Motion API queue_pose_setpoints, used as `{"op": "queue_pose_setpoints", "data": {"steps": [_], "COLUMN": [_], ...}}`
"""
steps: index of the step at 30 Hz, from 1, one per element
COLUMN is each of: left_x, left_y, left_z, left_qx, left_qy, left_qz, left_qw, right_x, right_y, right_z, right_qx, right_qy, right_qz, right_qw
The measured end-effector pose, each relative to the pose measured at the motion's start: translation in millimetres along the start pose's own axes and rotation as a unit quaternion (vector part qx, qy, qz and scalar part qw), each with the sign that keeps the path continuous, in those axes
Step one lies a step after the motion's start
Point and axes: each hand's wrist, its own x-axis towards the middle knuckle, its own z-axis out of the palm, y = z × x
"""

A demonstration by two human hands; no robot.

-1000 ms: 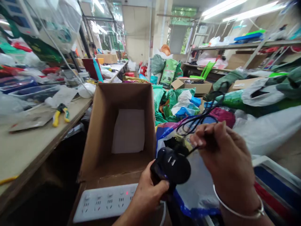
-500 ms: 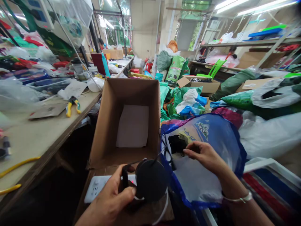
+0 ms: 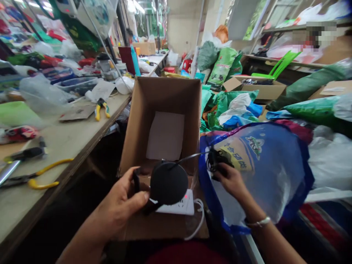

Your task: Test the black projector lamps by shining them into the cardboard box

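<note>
My left hand point(image 3: 118, 205) is closed on a black round device point(image 3: 169, 183) with a flat, disc-like face; its exact kind I cannot make out. The fingers and thumb grip a dark strip at its left side. From the device a thin black cord point(image 3: 189, 157) runs right to a bunched black cable point(image 3: 216, 161). My right hand point(image 3: 232, 181) pinches that bunch above the clear, blue-edged plastic bag point(image 3: 264, 176). Partly behind the device lies a white power strip point(image 3: 183, 205) on cardboard, its small light red.
An open cardboard box point(image 3: 132, 132) with a pale sheet point(image 3: 165, 135) in it stands just ahead. On the left workbench point(image 3: 74, 146) lie yellow-handled pliers point(image 3: 101, 109) and larger yellow-handled pliers point(image 3: 44, 176). Filled sacks point(image 3: 222, 68) and bags crowd the right.
My right hand has closed on the black cable bunch, and the cord now stretches between both hands. The camera view has shifted left, so the surroundings appear farther right.
</note>
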Motion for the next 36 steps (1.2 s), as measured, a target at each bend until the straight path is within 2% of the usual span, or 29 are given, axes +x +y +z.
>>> {"op": "queue_pose_setpoints", "data": {"steps": [3, 5, 7, 9, 13, 16, 24, 26, 30, 36], "left_x": [0.6, 1.7, 3.0, 3.8, 2.7, 1.7, 5.7, 8.5, 16.4, 22.6], "left_y": [-3.5, -6.4, -10.0, -14.3, -23.9, -29.2, -37.3, -39.1, -41.7, -45.8], "left_z": [-10.0, -10.7, -9.0, -7.9, -11.5, -15.3, -15.6, -16.2, -18.9, -20.0], "left_qx": [-0.044, -0.094, -0.139, -0.159, -0.165, -0.171, -0.215, -0.221, -0.224, -0.222], "left_qy": [0.047, 0.058, 0.059, 0.054, 0.055, 0.074, 0.107, 0.116, 0.124, 0.122], "left_qz": [-0.004, -0.009, -0.010, -0.015, -0.027, -0.035, -0.026, -0.025, -0.021, -0.028], "left_qw": [0.998, 0.994, 0.989, 0.986, 0.984, 0.982, 0.970, 0.968, 0.966, 0.967], "right_x": [-3.9, -11.3, -20.9, -30.0, -38.8, -39.1, -50.2, -51.7, -44.8, -37.7], "right_y": [-45.7, -74.0, -86.8, -80.8, -44.1, -30.7, -43.8, -41.1, -33.2, -30.2], "right_z": [-7.6, 3.3, 24.1, 47.2, 77.2, 82.1, 83.3, 85.2, 84.3, 80.8], "right_qx": [0.054, 0.104, 0.143, 0.137, 0.047, 0.006, -0.072, -0.075, -0.056, -0.020], "right_qy": [-0.048, -0.115, -0.183, -0.217, -0.199, -0.210, -0.242, -0.225, -0.187, -0.181], "right_qz": [0.036, 0.044, 0.044, 0.027, -0.066, -0.116, -0.224, -0.219, -0.151, -0.118], "right_qw": [0.997, 0.987, 0.972, 0.966, 0.977, 0.971, 0.942, 0.947, 0.969, 0.976]}}
